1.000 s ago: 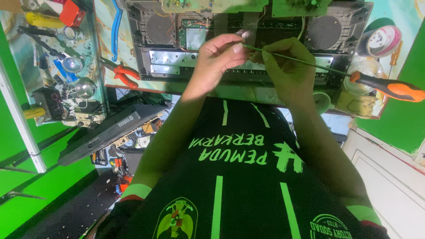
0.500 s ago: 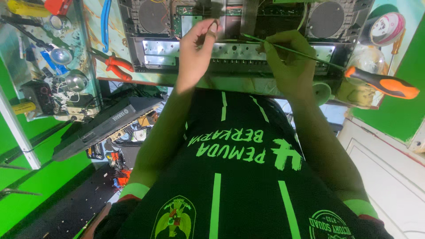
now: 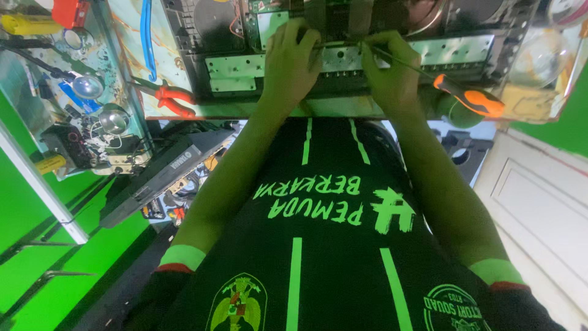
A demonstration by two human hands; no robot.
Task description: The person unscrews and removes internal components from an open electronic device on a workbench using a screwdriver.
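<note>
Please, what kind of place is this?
Probably a small electronics repair bench. An opened audio device with bare green circuit boards lies on the table, the right hand holds an orange-handled screwdriver, and red-handled pliers lie nearby.

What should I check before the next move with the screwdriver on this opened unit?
1. Right hand closed on the screwdriver, on the shaft ahead of the orange and black handle: ok.
2. Tip seated on a screw: cannot tell, the left hand's fingers hide it.
3. Left hand steadying the opened unit at the metal strip: ok.
4. Fingers clear of the tip's path: not ok, the left hand sits right where the shaft ends.
5. Red-handled pliers clear of both hands, lying to the left on the bench: ok.
6. Unit unplugged: cannot tell, no plug in view.
</note>
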